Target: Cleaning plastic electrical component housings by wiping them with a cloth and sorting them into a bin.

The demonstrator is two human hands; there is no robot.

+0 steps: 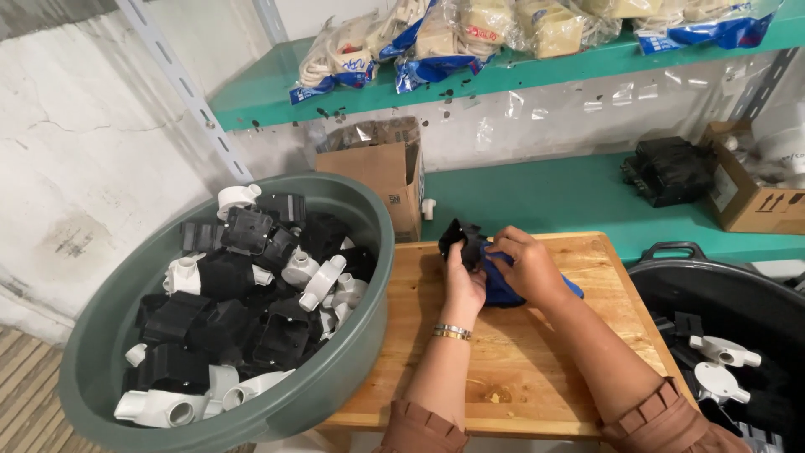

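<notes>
Over the wooden board (537,352), my left hand (464,281) grips a black plastic junction box (462,238), tilted with its open side toward me. My right hand (527,264) presses a blue cloth (503,285) against the box's right side. Both hands touch at the middle of the board, near its far edge. A bracelet sits on my left wrist.
A grey-green tub (369,335) at left holds several black boxes and white conduit fittings. A black tub (738,289) at right holds more. Behind stand a cardboard box (377,176), green shelves (579,193) with bagged parts, black boxes and another carton (755,197).
</notes>
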